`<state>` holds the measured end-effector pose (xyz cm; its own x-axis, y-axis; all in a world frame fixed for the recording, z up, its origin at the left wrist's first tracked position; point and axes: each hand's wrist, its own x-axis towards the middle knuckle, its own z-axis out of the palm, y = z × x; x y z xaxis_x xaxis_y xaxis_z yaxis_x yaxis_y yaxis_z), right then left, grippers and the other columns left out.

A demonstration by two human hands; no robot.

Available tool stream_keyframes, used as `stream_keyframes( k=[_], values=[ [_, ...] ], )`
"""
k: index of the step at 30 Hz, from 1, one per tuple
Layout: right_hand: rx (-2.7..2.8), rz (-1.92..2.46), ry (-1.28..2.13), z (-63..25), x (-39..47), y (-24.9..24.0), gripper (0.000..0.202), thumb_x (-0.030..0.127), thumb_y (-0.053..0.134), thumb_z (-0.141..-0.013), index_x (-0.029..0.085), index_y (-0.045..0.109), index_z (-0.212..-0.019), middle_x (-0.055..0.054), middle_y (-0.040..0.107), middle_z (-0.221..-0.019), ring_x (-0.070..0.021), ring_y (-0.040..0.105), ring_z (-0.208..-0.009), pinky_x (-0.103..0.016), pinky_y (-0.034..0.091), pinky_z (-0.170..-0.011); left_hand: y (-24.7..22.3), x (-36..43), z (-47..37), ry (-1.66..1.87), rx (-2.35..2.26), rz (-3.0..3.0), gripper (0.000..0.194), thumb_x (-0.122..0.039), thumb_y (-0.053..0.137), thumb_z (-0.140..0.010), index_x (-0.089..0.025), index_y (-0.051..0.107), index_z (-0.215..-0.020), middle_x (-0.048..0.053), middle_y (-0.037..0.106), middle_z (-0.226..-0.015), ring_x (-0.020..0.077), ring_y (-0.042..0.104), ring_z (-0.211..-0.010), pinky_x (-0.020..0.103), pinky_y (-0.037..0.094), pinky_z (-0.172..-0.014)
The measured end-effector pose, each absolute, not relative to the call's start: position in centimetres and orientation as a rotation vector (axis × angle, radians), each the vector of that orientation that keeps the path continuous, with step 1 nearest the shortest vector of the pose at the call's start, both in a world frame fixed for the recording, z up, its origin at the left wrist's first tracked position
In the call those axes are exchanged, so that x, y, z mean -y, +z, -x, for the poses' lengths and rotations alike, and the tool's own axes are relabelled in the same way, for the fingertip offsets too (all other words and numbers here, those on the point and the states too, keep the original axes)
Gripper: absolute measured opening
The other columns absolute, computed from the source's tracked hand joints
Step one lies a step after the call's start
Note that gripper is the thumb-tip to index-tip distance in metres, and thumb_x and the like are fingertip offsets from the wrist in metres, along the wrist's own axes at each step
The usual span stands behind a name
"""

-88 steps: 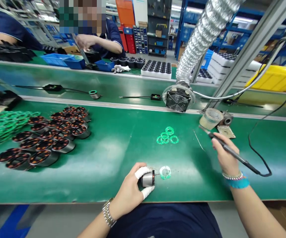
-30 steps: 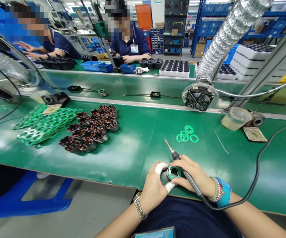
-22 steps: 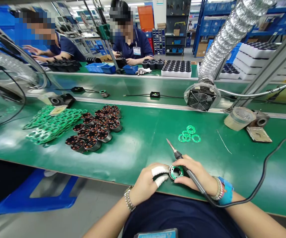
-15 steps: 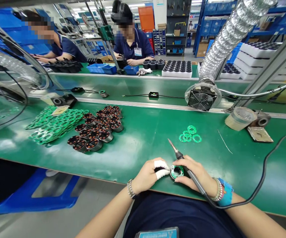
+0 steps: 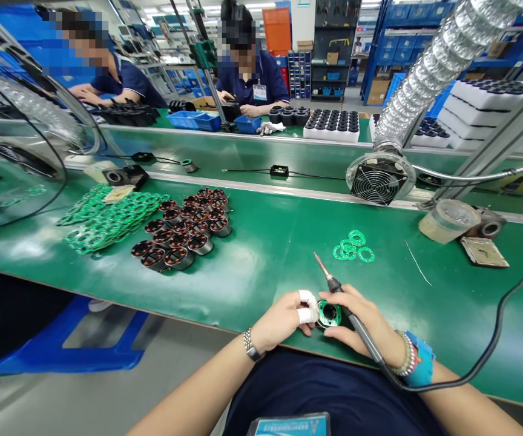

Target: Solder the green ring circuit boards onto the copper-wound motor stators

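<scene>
Near the table's front edge, a motor stator with a green ring board (image 5: 329, 314) on top sits between my hands. My left hand (image 5: 284, 321), with white tape on thumb and forefinger, pinches at the stator's left edge; what is between the fingertips is too small to make out. My right hand (image 5: 364, 321) holds a soldering iron (image 5: 356, 327), its tip pointing up and left, while thumb and fingertips steady the stator's right side. Several loose green ring boards (image 5: 348, 249) lie beyond. Copper-wound stators (image 5: 182, 242) stand in rows at the left beside piled green boards (image 5: 111, 221).
A fan with a silver duct (image 5: 376, 180) stands at the back right. Nearby are a plastic tub (image 5: 448, 221), a sponge tray (image 5: 485, 251) and a solder wire (image 5: 418, 263). The iron's cable crosses the right side. Two people sit across the bench.
The whole view has shifted slightly. My left fingers have curled more closely together at the stator's left edge. My right hand still holds the iron and steadies the stator.
</scene>
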<state>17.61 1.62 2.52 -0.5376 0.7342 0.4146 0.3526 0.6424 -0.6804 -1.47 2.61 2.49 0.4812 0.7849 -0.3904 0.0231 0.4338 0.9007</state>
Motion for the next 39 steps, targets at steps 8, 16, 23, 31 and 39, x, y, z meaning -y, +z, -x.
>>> stream_keyframes(
  k=[8, 16, 23, 31, 39],
  values=[
    [2.237, 0.69, 0.503, -17.3, -1.7, 1.6, 0.033, 0.016, 0.055, -0.083, 0.02, 0.048, -0.115, -0.005, 0.062, -0.084, -0.0206, 0.056, -0.089, -0.042, 0.045, -0.086, 2.2, -2.2, 1.6, 0.619, -0.979, -1.059, 0.015, -0.024, 0.063, -0.067, -0.013, 0.053, -0.069, -0.002, 0.054, -0.063, 0.009, 0.053, -0.055, 0.022, 0.045, -0.055],
    [2.223, 0.675, 0.474, -17.2, -1.2, 1.2, 0.032, 0.011, 0.052, -0.085, 0.02, 0.048, -0.115, -0.006, 0.06, -0.086, -0.0203, 0.054, -0.094, -0.039, 0.049, -0.082, 2.0, -0.9, 1.1, 0.774, -1.031, -1.112, 0.022, -0.035, 0.062, -0.074, -0.014, 0.055, -0.075, -0.001, 0.056, -0.063, 0.0105, 0.056, -0.058, 0.024, 0.047, -0.059],
    [2.193, 0.716, 0.491, -17.3, -1.0, 1.2, 0.029, 0.014, 0.054, -0.085, 0.019, 0.047, -0.113, -0.012, 0.059, -0.106, -0.0207, 0.053, -0.102, -0.038, 0.049, -0.084, 1.6, -0.9, 1.4, 0.715, -1.0, -0.947, 0.025, -0.038, 0.063, -0.074, -0.014, 0.053, -0.075, -0.001, 0.058, -0.064, 0.011, 0.059, -0.058, 0.025, 0.047, -0.062],
    [2.167, 0.718, 0.476, -17.6, -0.7, 2.3, 0.027, 0.011, 0.055, -0.082, 0.019, 0.052, -0.107, -0.01, 0.062, -0.104, -0.0225, 0.055, -0.1, -0.041, 0.048, -0.085, 1.4, -0.8, 1.3, 0.738, -1.006, -0.949, 0.023, -0.036, 0.062, -0.074, -0.015, 0.051, -0.074, -0.001, 0.059, -0.063, 0.0118, 0.059, -0.059, 0.026, 0.048, -0.064],
    [2.045, 0.924, 0.683, -20.4, 1.3, 5.6, 0.03, 0.014, 0.054, -0.082, 0.02, 0.058, -0.111, -0.006, 0.064, -0.077, -0.0182, 0.06, -0.069, -0.03, 0.05, -0.06, 1.2, -0.8, 1.4, 0.738, -1.013, -0.988, 0.022, -0.035, 0.059, -0.076, -0.014, 0.052, -0.072, 0.001, 0.059, -0.065, 0.0132, 0.061, -0.061, 0.028, 0.048, -0.066]
  ],
)
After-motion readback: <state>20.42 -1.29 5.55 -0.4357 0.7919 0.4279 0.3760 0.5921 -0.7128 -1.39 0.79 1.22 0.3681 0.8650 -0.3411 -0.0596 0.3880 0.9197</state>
